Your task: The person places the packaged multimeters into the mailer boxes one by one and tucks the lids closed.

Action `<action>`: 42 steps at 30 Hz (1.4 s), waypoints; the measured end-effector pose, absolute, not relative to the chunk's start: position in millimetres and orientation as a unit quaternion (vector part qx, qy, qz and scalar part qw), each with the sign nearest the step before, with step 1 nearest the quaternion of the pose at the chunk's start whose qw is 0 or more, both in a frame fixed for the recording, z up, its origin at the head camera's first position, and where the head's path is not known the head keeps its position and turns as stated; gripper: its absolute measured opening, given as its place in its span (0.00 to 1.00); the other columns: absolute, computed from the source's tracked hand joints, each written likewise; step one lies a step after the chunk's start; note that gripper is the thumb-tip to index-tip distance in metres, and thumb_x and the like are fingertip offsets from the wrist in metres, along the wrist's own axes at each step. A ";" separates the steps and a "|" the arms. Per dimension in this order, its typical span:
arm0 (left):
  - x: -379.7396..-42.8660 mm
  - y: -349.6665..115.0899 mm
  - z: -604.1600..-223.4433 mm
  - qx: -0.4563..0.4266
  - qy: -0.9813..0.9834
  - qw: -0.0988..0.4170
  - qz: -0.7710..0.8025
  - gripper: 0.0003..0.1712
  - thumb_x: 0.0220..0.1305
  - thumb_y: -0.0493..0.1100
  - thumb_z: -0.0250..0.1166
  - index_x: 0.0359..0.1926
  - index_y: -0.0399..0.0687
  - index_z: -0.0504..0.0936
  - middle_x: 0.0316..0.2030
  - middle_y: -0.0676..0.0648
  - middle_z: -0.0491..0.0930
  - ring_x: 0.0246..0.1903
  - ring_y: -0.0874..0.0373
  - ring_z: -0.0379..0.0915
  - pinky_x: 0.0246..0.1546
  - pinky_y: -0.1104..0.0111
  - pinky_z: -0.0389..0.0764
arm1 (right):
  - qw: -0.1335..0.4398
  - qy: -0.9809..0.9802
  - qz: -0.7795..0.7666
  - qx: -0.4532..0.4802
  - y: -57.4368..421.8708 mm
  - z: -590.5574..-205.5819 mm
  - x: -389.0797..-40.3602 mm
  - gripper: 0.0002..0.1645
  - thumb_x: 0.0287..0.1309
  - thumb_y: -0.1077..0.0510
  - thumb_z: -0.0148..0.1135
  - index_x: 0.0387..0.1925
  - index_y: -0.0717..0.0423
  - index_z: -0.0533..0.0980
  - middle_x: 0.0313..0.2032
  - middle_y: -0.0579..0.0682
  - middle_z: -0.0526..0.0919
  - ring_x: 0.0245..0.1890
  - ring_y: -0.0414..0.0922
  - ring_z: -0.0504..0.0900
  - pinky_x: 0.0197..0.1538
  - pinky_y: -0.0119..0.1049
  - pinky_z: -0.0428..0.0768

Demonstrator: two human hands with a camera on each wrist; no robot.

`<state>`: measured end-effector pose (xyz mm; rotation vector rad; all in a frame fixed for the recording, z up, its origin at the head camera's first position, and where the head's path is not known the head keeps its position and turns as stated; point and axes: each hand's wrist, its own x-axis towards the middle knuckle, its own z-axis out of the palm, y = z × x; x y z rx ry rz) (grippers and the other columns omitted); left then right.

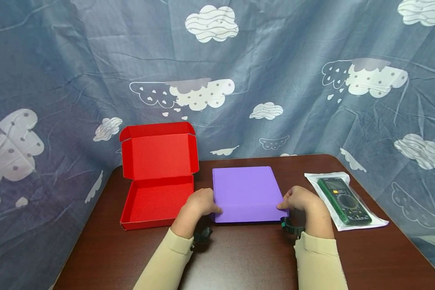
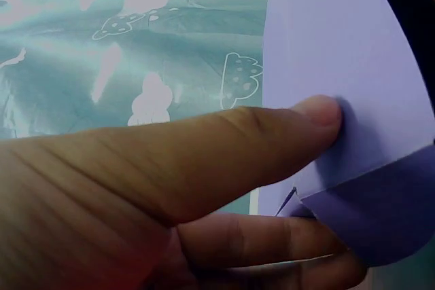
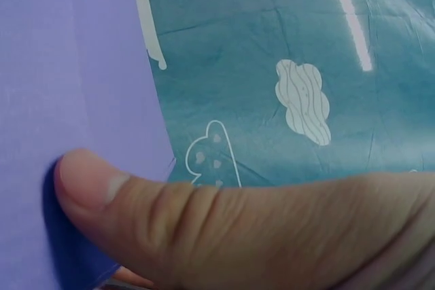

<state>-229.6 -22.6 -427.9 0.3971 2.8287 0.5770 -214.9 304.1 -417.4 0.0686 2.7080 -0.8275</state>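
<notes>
A purple cardboard mailer box [image 1: 244, 185] lies in the middle of the table with its lid down. A crease runs across its top near the front edge. At the box's front left corner my left hand [image 1: 201, 201] grips the front flap, thumb on top and fingers beneath. The left wrist view shows this thumb [image 2: 272, 127] against the purple card, beside a folded side tab [image 2: 380, 202]. My right hand [image 1: 300, 198] holds the front right corner, its thumb [image 3: 149, 215] pressed on the upper face. In the right wrist view its other fingers are mostly hidden.
On the left stands an open red mailer box [image 1: 163, 199], its lid raised at the back. A green and black multimeter [image 1: 346, 201] in a clear-fronted white bag lies on the right. A cloud-print curtain [image 1: 239, 129] hangs behind the brown table [image 1: 246, 257].
</notes>
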 end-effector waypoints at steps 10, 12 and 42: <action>-225.5 -24.7 -428.4 0.156 0.955 0.155 0.197 0.20 0.54 0.49 0.78 0.21 0.44 0.78 0.17 0.47 0.73 0.19 0.58 0.64 0.22 0.66 0.68 | 0.165 0.932 -0.323 0.010 304.3 -416.0 -211.6 0.16 0.56 0.55 0.76 0.23 0.59 0.77 0.24 0.51 0.80 0.28 0.48 0.80 0.31 0.42 0.76; -223.5 -24.9 -427.2 0.157 0.956 0.162 0.190 0.20 0.55 0.49 0.78 0.21 0.44 0.78 0.17 0.48 0.73 0.19 0.58 0.64 0.22 0.65 0.68 | 0.166 0.930 -0.327 0.011 304.3 -416.6 -211.9 0.16 0.56 0.56 0.76 0.24 0.59 0.77 0.24 0.51 0.80 0.28 0.48 0.80 0.32 0.43 0.78; -223.2 -32.0 -426.4 0.197 0.945 0.192 0.176 0.20 0.57 0.55 0.72 0.20 0.48 0.79 0.17 0.50 0.74 0.19 0.58 0.66 0.23 0.65 0.69 | 0.182 0.927 -0.329 0.012 303.8 -417.3 -211.4 0.15 0.63 0.56 0.70 0.29 0.65 0.79 0.26 0.54 0.83 0.29 0.50 0.85 0.38 0.52 0.84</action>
